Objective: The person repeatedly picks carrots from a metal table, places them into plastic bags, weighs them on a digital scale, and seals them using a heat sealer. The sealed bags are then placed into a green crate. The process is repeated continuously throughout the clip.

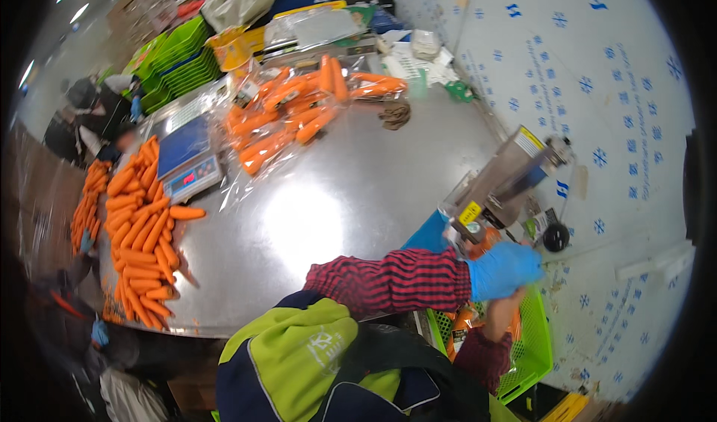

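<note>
My left hand (507,271), in a blue glove, is blurred at the near end of a metal benchtop machine (493,189), perhaps a bag sealer. An orange item in clear film (485,244), apparently bagged carrots, lies between the glove and the machine. Whether the fingers grip it cannot be made out. My right hand (502,314) is just below the left; bare skin shows at the wrist and the glove hides its fingers. Beneath both hands stands a green plastic crate (535,341), with a bag of carrots (460,329) inside.
Bagged carrots (291,114) lie on the steel table (364,198). Loose carrots (143,237) are heaped by a digital scale (187,158) at left. A brown cloth (395,115) lies near the printed wall panel (588,114). Co-workers (92,108) stand beyond the left side.
</note>
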A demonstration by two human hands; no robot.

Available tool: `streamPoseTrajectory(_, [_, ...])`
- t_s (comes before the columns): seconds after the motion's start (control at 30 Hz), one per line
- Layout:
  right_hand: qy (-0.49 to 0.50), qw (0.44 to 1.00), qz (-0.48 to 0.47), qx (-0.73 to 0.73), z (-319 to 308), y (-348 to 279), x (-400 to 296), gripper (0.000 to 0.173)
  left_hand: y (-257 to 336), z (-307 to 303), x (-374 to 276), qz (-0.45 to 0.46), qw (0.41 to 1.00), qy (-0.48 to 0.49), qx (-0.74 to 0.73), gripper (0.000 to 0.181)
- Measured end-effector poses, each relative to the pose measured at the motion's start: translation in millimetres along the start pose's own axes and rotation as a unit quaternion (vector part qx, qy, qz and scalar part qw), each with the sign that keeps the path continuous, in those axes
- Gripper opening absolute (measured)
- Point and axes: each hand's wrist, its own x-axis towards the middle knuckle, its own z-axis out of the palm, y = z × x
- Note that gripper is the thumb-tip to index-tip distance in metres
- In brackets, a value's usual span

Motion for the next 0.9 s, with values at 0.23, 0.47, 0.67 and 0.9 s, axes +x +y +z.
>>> streamPoseTrajectory(0.23, [0.031, 0.994, 0.080, -0.061, -89.1, -13.1, 66.5, 0.034, -81.9, -62.0, -89.7, 0.021, 0.931, 0.338, -0.135, 0.027])
streamPoseTrajectory(0.47, [-0.032, 0.960, -0.017, -0.278, -78.9, 51.6, 35.2, 0.034, -220.0, -190.4, -292.8, -0.619, 0.687, 0.223, 0.308, 0.104])
streamPoseTrajectory(0.67, [-0.257, 0.962, 0.061, -0.068, 67.8, -19.4, -34.3, 0.031, -330.5, -193.9, -408.2, -0.607, 0.750, 0.149, 0.217, 0.017])
streamPoseTrajectory(0.9, [-0.354, 0.927, -0.127, 0.010, 220.9, -108.7, -124.2, 0.059, -137.7, -176.5, -290.2, -0.478, 0.826, 0.182, -0.236, 0.013])
